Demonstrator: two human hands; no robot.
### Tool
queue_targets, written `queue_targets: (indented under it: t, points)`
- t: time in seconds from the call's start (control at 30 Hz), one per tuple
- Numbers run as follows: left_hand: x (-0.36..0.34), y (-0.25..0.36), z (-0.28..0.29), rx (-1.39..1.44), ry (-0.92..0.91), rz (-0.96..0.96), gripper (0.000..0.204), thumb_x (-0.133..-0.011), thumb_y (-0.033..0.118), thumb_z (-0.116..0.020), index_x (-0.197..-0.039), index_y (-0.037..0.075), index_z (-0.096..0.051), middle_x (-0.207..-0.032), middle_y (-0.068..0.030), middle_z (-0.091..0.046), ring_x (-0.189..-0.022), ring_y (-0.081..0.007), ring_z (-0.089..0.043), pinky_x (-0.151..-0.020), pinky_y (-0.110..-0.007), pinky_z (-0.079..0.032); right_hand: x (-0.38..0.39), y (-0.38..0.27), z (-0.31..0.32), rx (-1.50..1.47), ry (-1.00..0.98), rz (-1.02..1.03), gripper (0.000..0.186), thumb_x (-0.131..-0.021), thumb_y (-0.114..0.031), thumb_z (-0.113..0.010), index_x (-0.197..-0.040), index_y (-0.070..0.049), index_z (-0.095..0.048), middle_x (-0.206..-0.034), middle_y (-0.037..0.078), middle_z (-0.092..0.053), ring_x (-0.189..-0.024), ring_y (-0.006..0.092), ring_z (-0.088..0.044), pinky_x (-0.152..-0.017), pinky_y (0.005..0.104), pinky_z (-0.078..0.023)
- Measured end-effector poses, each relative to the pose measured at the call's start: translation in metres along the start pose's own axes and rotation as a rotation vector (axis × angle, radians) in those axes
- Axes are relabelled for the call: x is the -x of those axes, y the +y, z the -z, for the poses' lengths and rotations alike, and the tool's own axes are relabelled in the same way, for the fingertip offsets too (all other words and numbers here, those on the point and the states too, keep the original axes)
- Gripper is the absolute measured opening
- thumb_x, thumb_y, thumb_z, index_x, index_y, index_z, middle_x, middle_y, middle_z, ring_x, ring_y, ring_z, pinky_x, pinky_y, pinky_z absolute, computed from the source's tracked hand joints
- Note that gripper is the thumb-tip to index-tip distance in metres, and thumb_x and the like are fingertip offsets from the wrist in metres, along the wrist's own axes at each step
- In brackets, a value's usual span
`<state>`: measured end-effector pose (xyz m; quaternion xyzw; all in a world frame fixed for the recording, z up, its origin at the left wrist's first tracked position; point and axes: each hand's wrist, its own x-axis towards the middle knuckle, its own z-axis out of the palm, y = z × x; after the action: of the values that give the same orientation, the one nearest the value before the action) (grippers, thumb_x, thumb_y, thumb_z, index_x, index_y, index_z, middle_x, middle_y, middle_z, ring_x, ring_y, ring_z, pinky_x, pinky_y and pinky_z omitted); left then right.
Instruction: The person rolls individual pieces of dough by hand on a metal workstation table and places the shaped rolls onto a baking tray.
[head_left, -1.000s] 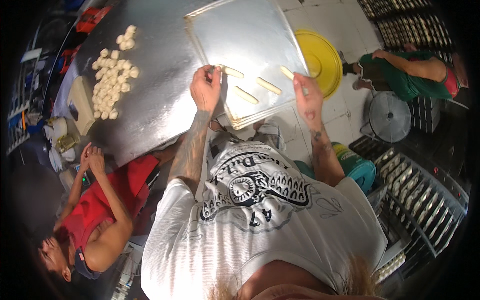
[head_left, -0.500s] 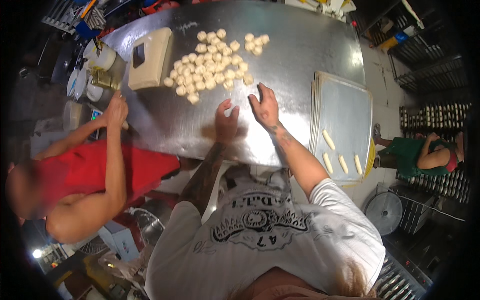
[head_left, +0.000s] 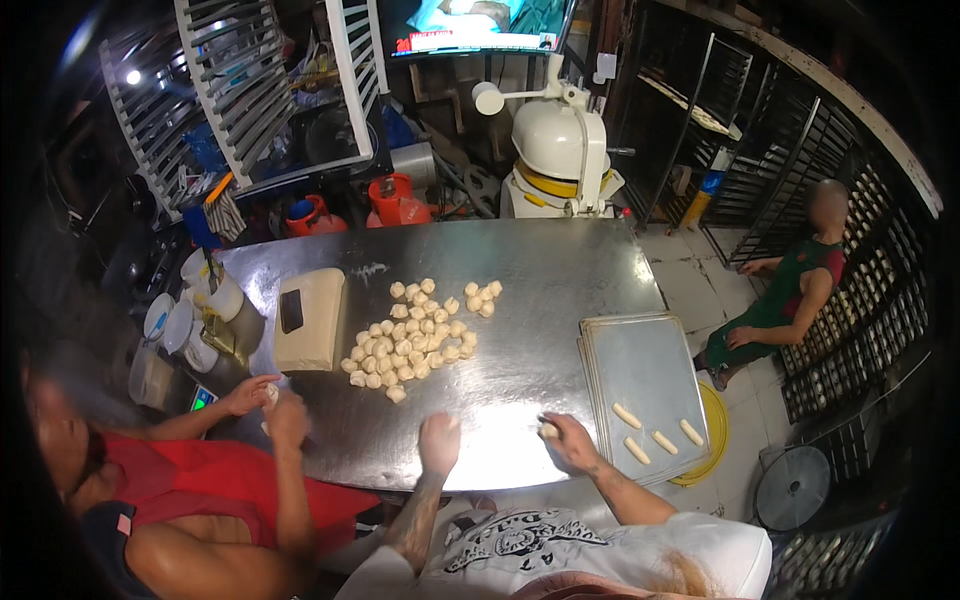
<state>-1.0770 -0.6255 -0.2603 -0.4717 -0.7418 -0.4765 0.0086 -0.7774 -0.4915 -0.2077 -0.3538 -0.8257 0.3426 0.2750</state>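
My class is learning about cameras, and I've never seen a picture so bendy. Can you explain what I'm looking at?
Sure! There's no robot here, just a person's two bare hands. The person wears two wide cameras side by side on their head; this picture comes from the left one, looking down. Its fisheye lens bends straight edges near the rim.

The right hand holds a small pale piece that looks like dough. The left hand is curled up, so I can't be sure what is inside.

On the shiny metal table sit many dough balls and a big pale slab. To the right, four dough sticks lie on a flat tray. A co-worker in red stands on the left.
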Motion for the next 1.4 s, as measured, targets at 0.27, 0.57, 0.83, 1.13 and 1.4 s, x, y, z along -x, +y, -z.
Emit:
queue_targets:
  t: [0.27, 0.57, 0.83, 1.13, 1.4]
  points:
    - [0.036, -0.003, 0.057, -0.416, -0.438, 0.319, 0.071, -0.082, 0.042, -0.092, -0.132, 0.002, -0.06, -0.117, -0.0204, -0.07, -0.113, -0.0392, -0.068, -0.095, -0.051, -0.054, 0.016, 0.03, 0.008, 0.314, -0.412, -0.15, 0.042, -0.09, -0.037, -0.08, -0.12, -0.008, -0.073, -0.12, 0.018, -0.067, -0.117, 0.0397, -0.064, -0.103, 0.048, -0.053]
    - [0.017, 0.003, -0.01, -0.403, -0.227, -0.169, 0.031, -0.096, 0.037, -0.076, -0.094, 0.006, -0.07, -0.094, -0.0147, -0.067, -0.08, -0.0377, -0.065, -0.076, -0.051, -0.05, -0.025, 0.047, -0.061, 0.492, -0.091, 0.293, 0.033, -0.1, -0.042, -0.068, -0.091, -0.011, -0.075, -0.093, 0.009, -0.069, -0.094, 0.0305, -0.064, -0.084, 0.0442, -0.052]
    - [0.024, 0.0, -0.013, -0.477, -0.306, -0.1, 0.036, -0.094, 0.041, -0.075, -0.09, 0.005, -0.069, -0.096, -0.0165, -0.065, -0.084, -0.0381, -0.064, -0.08, -0.051, -0.048, -0.015, 0.041, -0.061, 0.527, -0.036, 0.305, 0.035, -0.094, -0.045, -0.075, -0.088, -0.011, -0.072, -0.089, 0.01, -0.065, -0.089, 0.0302, -0.062, -0.079, 0.0454, -0.049]
    - [-0.025, -0.005, -0.032, -0.438, -0.187, -0.158, 0.034, -0.097, 0.039, -0.072, -0.087, 0.006, -0.068, -0.092, -0.0159, -0.064, -0.075, -0.0381, -0.062, -0.073, -0.053, -0.049, -0.047, 0.034, -0.063, 0.515, -0.118, 0.158, 0.035, -0.098, -0.044, -0.07, -0.092, -0.01, -0.074, -0.092, 0.011, -0.07, -0.091, 0.0319, -0.065, -0.087, 0.0462, -0.051]
    - [-0.015, -0.005, -0.032, -0.468, -0.109, -0.189, 0.029, -0.098, 0.034, -0.068, -0.092, 0.005, -0.07, -0.094, -0.0159, -0.065, -0.077, -0.0366, -0.065, -0.075, -0.052, -0.049, -0.05, 0.047, -0.076, 0.552, -0.053, 0.084, 0.039, -0.1, -0.044, -0.067, -0.084, -0.009, -0.075, -0.091, 0.012, -0.072, -0.095, 0.0322, -0.067, -0.088, 0.0466, -0.052]
